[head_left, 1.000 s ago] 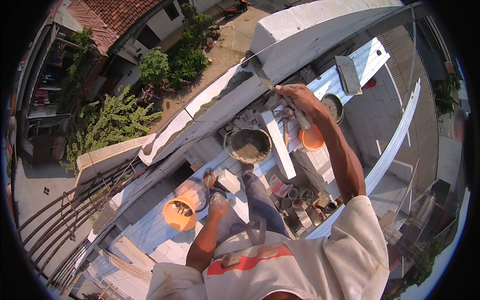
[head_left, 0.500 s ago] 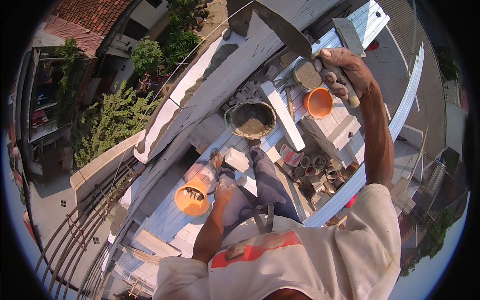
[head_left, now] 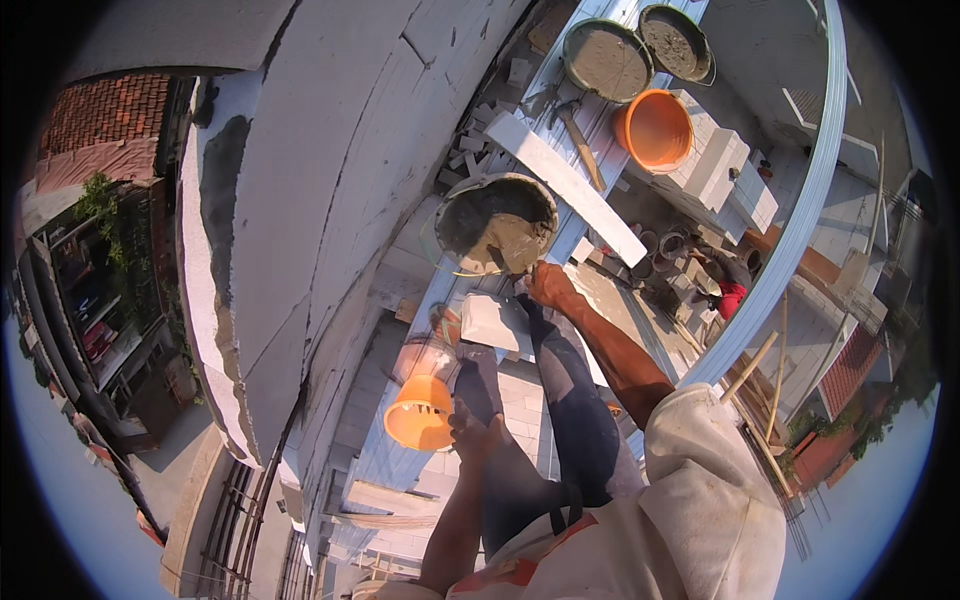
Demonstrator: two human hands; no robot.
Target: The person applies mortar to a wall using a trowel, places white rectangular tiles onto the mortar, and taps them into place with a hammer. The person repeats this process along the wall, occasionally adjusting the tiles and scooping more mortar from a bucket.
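Note:
My right hand [head_left: 550, 286] is closed round the handle of a trowel [head_left: 522, 256] at the near right rim of a black bucket [head_left: 462, 212]. Wet grey mortar [head_left: 503, 238] lies in that bucket, and the trowel's blade is down in it, mostly hidden by mortar. By my left thigh, my left hand [head_left: 478, 434] hangs with its fingers apart, holding nothing. Close to it is an orange bucket [head_left: 418, 425] with small pale shapes at its mouth that I cannot make out. A white block [head_left: 494, 322] sits between my feet and the black bucket.
A long white block [head_left: 570, 188] and a hammer [head_left: 580, 148] lie right of the mortar bucket. Beyond are another orange bucket [head_left: 655, 132] and two dark mortar buckets [head_left: 608, 62]. A block wall [head_left: 345, 150] rises at left. Another person [head_left: 728, 290] is lower down at right.
My right hand has come down from high on the right with the trowel, into the mortar bucket. My left hand stays low by my thigh. The view has shifted, with the wall filling more of the left.

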